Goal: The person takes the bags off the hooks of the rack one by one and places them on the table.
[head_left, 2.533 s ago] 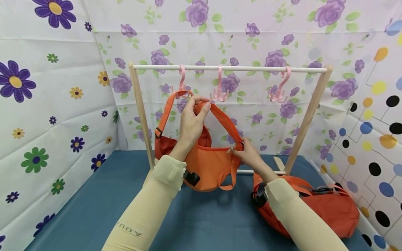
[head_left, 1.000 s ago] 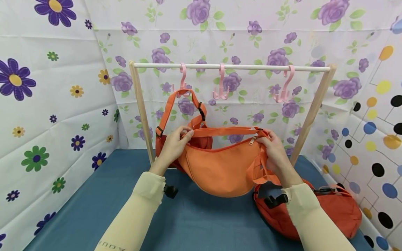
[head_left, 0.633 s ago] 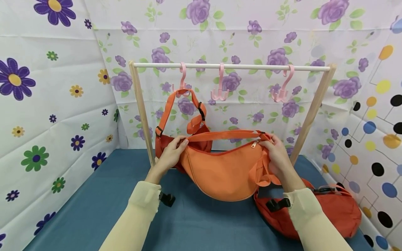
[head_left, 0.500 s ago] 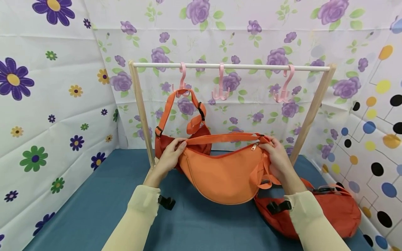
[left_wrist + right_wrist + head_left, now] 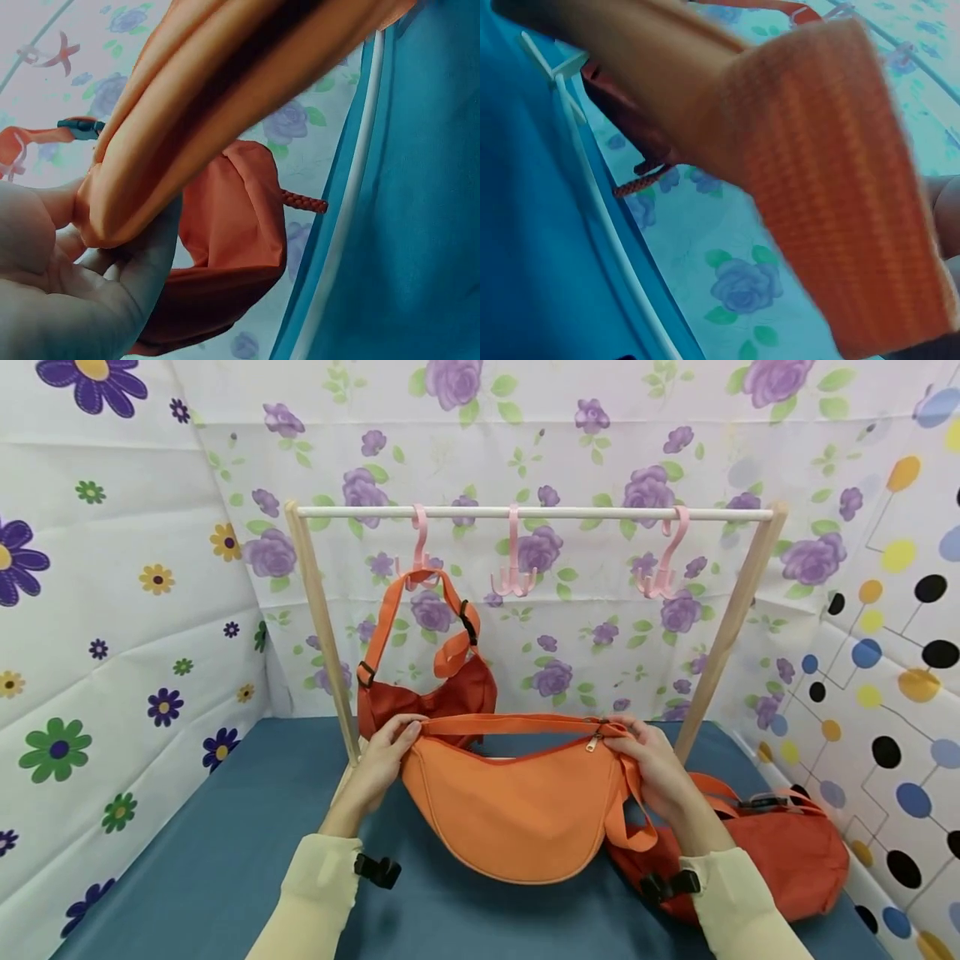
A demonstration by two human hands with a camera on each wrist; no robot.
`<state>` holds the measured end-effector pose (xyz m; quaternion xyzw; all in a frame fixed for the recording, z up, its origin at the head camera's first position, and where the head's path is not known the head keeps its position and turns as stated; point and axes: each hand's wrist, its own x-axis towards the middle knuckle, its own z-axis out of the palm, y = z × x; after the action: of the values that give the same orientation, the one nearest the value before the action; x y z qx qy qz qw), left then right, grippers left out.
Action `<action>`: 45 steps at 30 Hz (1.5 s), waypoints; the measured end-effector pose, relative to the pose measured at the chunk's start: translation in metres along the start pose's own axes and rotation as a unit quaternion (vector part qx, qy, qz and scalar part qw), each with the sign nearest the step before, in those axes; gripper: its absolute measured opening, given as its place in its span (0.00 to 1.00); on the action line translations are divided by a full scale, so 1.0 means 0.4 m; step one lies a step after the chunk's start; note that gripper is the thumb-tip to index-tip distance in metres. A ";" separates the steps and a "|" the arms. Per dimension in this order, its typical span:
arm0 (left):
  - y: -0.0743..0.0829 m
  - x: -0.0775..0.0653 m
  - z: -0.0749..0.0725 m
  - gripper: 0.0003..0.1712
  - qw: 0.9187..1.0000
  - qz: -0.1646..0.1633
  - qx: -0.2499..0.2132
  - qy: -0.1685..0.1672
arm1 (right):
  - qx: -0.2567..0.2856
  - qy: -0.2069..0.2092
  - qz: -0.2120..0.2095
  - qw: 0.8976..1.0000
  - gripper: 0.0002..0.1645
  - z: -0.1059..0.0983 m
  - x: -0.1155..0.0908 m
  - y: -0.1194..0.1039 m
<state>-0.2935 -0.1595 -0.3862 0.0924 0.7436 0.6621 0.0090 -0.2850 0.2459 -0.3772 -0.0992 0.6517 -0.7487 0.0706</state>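
Head view, hands (image 5: pixel 382 764) (image 5: pixel 651 760) curled, pinching orange bag (image 5: pixel 517 814)

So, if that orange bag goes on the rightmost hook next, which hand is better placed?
Probably the right hand: it grips the orange shoulder bag near the zipper pull, and the rightmost pink hook appears almost directly above it. The left hand holds the bag's other end.

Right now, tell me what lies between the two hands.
In the head view, the light orange bag spans the stretch from the left hand to the right hand, its strap running across the top.
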 end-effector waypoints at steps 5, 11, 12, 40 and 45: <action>-0.017 -0.013 -0.005 0.24 0.999 -0.030 -0.012 -0.023 | 0.033 -0.030 0.020 0.999 0.21 -0.006 -0.018 0.024; -0.025 -0.023 -0.019 0.25 0.998 -0.049 0.006 -0.034 | 0.027 -0.077 0.041 0.996 0.19 -0.012 -0.029 0.045; -0.027 -0.023 -0.022 0.25 0.998 -0.052 0.010 -0.033 | 0.025 -0.082 0.045 0.995 0.19 -0.012 -0.029 0.049; -0.144 -0.038 -0.037 0.25 0.983 -0.143 0.074 -0.088 | -0.171 -0.114 0.098 0.974 0.29 -0.015 -0.017 0.140; -0.161 -0.036 -0.031 0.21 0.980 -0.149 0.100 -0.083 | -0.240 -0.101 0.072 0.963 0.24 -0.008 -0.017 0.153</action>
<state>-0.2891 -0.1806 -0.4498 0.0358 0.8084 0.5653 0.1599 -0.2805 0.2421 -0.4386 -0.1414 0.8073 -0.5489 0.1643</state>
